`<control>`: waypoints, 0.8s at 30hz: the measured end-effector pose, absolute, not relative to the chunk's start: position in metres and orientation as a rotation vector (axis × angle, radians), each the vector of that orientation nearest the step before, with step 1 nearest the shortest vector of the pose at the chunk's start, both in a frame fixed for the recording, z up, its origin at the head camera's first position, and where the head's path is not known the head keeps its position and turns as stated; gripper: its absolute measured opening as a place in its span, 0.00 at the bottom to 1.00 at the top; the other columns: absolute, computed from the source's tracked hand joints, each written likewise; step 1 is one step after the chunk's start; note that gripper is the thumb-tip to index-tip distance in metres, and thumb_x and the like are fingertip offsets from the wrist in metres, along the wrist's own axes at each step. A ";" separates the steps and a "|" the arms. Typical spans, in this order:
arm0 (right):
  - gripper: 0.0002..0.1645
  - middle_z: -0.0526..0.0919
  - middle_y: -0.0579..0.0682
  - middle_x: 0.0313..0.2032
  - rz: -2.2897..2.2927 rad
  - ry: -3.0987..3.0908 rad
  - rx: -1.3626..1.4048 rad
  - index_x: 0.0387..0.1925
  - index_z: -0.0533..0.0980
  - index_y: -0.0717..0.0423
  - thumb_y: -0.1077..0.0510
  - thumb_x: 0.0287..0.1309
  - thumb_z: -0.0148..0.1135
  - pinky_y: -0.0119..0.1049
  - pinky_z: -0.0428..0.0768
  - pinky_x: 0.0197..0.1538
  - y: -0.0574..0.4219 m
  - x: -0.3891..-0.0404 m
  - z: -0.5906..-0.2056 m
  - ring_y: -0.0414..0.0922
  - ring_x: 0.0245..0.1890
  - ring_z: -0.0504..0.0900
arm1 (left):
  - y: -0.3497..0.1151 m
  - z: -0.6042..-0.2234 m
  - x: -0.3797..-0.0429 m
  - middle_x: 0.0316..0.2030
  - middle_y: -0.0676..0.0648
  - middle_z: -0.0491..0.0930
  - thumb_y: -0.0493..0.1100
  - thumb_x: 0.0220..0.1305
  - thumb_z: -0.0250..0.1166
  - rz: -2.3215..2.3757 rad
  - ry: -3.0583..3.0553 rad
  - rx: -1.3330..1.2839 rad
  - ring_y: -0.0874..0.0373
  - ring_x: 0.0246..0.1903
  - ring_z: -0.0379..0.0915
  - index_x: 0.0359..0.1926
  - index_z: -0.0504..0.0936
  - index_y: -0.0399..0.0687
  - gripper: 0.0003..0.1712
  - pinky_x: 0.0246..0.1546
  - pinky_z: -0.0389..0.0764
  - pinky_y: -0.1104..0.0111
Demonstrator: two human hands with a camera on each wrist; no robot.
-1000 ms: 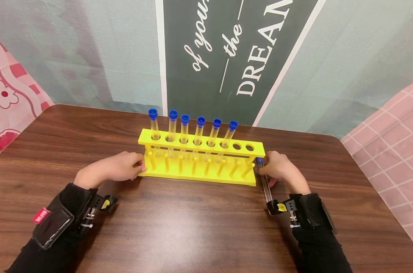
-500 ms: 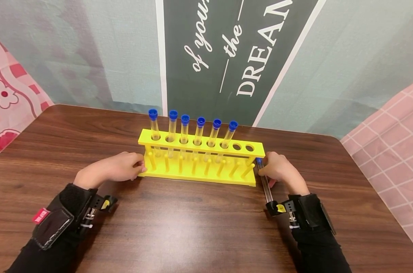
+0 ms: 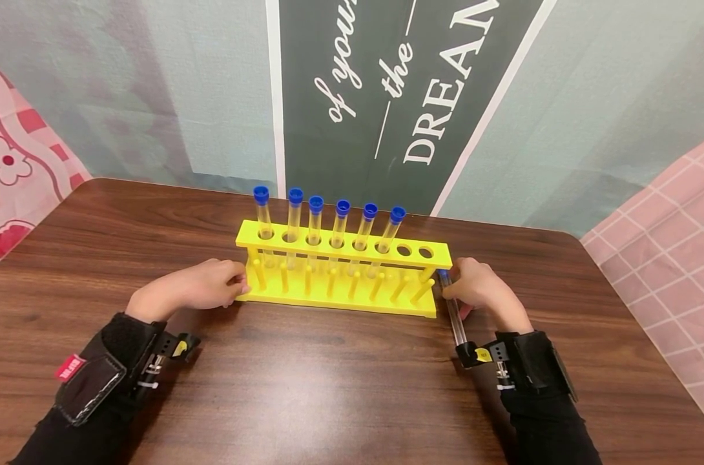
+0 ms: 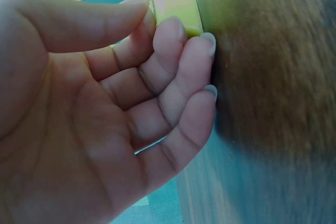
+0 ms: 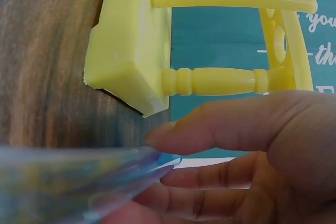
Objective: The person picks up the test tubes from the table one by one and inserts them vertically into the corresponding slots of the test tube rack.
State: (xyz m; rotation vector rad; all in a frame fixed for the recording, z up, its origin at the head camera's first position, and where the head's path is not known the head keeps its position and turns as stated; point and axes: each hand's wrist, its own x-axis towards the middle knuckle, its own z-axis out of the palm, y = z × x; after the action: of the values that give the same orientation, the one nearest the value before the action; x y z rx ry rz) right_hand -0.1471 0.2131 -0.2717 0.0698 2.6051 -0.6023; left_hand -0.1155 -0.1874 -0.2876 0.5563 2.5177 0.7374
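Note:
A yellow test tube rack [image 3: 342,306] stands on the table with several clear, blue-capped test tubes [image 3: 366,229] upright or slightly leaning in its holes. Two holes at its right end hold no tube. At the rack's left end rests my left hand [image 3: 209,284], its fingers loosely curled against the base corner and the tabletop; nothing shows within its palm [image 4: 79,129]. My right hand [image 3: 480,287], beside the rack's right end, pinches another test tube [image 3: 455,323] near its blue cap between thumb and fingers. This tube slants low over the table; the right wrist view shows it blurred.
The brown wooden table [image 3: 305,394] runs back to a grey-green curtain [image 3: 224,90] with white lettering. Pink patterned cloth [image 3: 15,155] hangs at the left, pink tile-patterned cloth [image 3: 672,284] at the right. Short pegs [image 3: 331,283] rise along the rack's front.

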 end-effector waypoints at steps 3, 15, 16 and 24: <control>0.27 0.72 0.66 0.36 -0.600 2.604 0.056 0.50 0.62 0.75 0.65 0.50 0.58 0.36 0.78 0.25 0.214 -0.147 -0.270 0.45 0.16 0.80 | -0.187 -0.287 -0.115 0.17 0.50 0.68 0.38 0.66 0.53 0.733 2.523 0.559 0.59 0.16 0.59 0.27 0.70 0.40 0.09 0.21 0.63 0.68; 0.25 0.74 0.67 0.37 -0.579 2.635 -0.027 0.48 0.64 0.75 0.63 0.50 0.57 0.40 0.78 0.33 0.217 -0.143 -0.260 0.47 0.17 0.81 | -0.187 -0.288 -0.115 0.16 0.50 0.68 0.38 0.65 0.53 0.718 2.543 0.563 0.59 0.16 0.60 0.27 0.70 0.41 0.09 0.21 0.63 0.68; 0.25 0.75 0.66 0.36 -0.577 2.635 -0.027 0.48 0.63 0.74 0.63 0.50 0.57 0.40 0.78 0.33 0.217 -0.143 -0.259 0.47 0.17 0.81 | -0.187 -0.288 -0.115 0.16 0.50 0.68 0.38 0.65 0.53 0.717 2.543 0.566 0.59 0.16 0.60 0.27 0.70 0.41 0.09 0.21 0.63 0.68; 0.27 0.77 0.62 0.32 -0.583 2.648 -0.074 0.49 0.62 0.75 0.61 0.52 0.58 0.45 0.77 0.38 0.219 -0.141 -0.251 0.47 0.18 0.81 | -0.186 -0.287 -0.115 0.17 0.50 0.68 0.38 0.65 0.53 0.717 2.535 0.556 0.59 0.17 0.61 0.28 0.70 0.40 0.09 0.21 0.63 0.68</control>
State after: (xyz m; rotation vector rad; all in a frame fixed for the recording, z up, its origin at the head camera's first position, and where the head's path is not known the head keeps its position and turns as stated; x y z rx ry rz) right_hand -0.1407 0.2188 -0.2513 -0.0735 2.6483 -0.5828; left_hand -0.1152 -0.1863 -0.2874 0.5561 2.5349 0.7165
